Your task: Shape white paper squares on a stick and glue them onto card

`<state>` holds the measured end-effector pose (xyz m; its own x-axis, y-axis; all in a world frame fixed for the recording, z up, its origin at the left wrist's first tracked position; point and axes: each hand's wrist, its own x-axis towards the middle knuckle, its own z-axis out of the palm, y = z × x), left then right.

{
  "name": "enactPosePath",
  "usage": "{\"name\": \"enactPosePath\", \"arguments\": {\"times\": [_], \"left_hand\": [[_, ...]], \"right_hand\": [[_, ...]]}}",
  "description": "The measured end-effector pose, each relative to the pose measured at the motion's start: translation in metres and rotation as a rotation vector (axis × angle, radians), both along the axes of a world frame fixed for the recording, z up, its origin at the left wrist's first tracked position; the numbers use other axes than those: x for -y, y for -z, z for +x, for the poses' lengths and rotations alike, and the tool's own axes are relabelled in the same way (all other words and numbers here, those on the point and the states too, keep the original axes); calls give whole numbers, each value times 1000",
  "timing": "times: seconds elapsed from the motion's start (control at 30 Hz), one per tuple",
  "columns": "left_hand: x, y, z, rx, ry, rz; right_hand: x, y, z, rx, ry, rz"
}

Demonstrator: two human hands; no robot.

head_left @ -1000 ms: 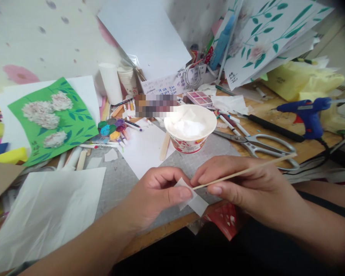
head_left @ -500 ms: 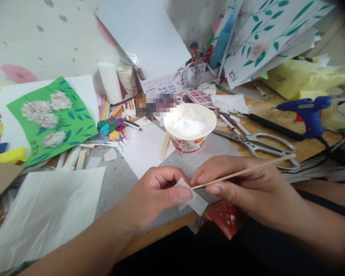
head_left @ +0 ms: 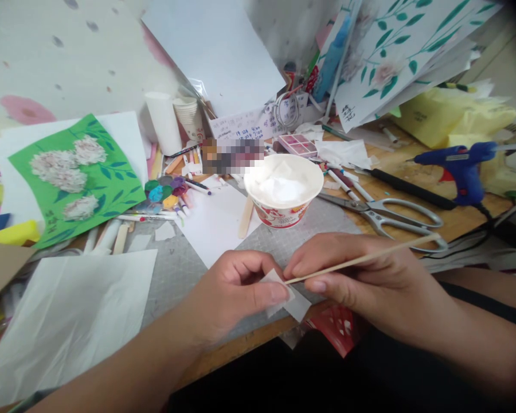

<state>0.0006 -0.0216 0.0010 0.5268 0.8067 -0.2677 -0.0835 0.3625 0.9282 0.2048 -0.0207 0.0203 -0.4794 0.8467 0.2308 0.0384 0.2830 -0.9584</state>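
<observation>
The clearest writing is on a note (head_left: pixel 226 127) at the back of the table (head_left: pixel 227 354): lines in blue and dark ink, among them the times 4:00 and 7:00; the rest is too small to read surely. The bowl (head_left: pixel 279 217), with white tissue inside, carries red print and a small yellow-and-red burst on its side, the words illegible. Dark characters run down the lower left corner of the green card (head_left: pixel 103 198), which bears 3 clumps of pale ruffled flowers, and black ones down the lower left of the white drawing (head_left: pixel 395 69); I cannot read either. A pale label on top of the glue gun (head_left: pixel 464 166) is blurred.

The left hand (head_left: pixel 236 292) has its grip pinched on a small piece of paper (head_left: pixel 298 307), thumb on top, the paper sticking out on both sides of the thumb tip. The right hand's (head_left: pixel 361 269) grip is closed around a thin stick (head_left: pixel 370 255), thumb below it; the stick slants up to the right, its lower end at the paper just beside the left thumb. Both hands are nearer the wearer than the bowl. The scissors (head_left: pixel 372 215) lie beyond the right hand.
</observation>
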Motion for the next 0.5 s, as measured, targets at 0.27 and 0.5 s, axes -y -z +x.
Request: {"name": "enactPosePath", "arguments": {"times": [0.27,0.5], "left_hand": [[1,0,0,1,-3,-21],[0,0,-1,-4,7,-45]], "right_hand": [[-1,0,0,6,2,4],[0,-2,0,12,1,-4]]}}
